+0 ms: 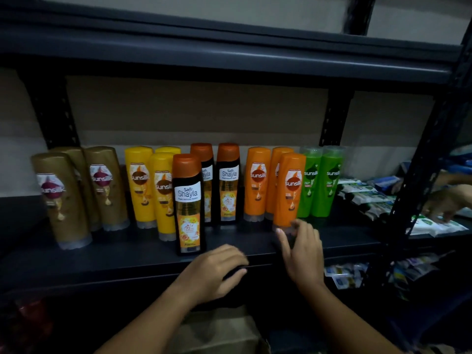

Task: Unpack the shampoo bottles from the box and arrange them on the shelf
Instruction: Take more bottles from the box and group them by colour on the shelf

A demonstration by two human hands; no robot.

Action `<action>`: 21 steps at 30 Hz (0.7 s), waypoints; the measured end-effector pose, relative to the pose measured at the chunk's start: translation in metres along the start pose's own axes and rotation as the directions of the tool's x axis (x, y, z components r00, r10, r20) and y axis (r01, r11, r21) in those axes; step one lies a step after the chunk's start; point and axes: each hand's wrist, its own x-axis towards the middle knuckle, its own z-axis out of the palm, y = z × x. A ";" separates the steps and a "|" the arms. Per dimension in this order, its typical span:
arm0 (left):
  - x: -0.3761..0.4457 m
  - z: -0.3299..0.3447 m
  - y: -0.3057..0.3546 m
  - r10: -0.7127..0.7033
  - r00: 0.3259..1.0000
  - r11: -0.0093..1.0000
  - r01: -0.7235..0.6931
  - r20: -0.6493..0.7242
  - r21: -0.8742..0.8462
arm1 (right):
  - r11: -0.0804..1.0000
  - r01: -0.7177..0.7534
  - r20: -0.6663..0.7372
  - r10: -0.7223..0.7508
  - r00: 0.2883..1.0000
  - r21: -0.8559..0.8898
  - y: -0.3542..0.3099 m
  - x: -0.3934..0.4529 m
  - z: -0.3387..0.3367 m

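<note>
Right hand (302,247) raised at the shelf's front edge, fingers spread and loosely bent, fingertips at the clear cap of the front orange Sunsilk bottle (288,190); touching or just short of it, cannot tell through the blur, no firm grasp seen. Left hand (217,269) lower, knuckles up, fingers curled over something dark at the shelf lip; what it is, cannot tell. Just left of that, front Safi Shayla bottle (188,203) upright near the edge of the dark shelf (115,254), long axis vertical, orange cap on top, label facing forward. Two more Shayla bottles (228,182) behind it, same stance. Orange Sunsilk bottles all standing on their caps, rounded ends up, the front one tilted slightly left at its foot. Further right, two green Sunsilk bottles (320,180), upright, side by side. Leftward, yellow Sunsilk bottles (139,185), then brown Sunsilk bottles (61,200), leaning a little in the wide lens. Cardboard box (217,333) below between the forearms. White packets (367,198) on the neighbouring shelf to the right, with another person's hand (444,205) on them.
</note>
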 end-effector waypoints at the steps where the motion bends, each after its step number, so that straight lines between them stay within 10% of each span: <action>1: -0.017 -0.009 -0.002 0.026 0.998 1.000 -0.026 -0.065 0.007 | 0.999 0.039 -0.011 -0.039 0.999 -0.004 -0.006 -0.008 0.003; 10: -0.126 -0.106 -0.063 -0.495 0.867 0.833 0.493 -0.058 0.250 | 0.908 -0.022 0.284 -0.107 0.953 0.417 -0.149 -0.043 0.046; 21: -0.128 -0.119 -0.069 -0.569 0.821 0.807 0.546 0.045 0.225 | 0.909 -0.095 0.267 -0.018 0.964 0.406 -0.186 -0.046 0.062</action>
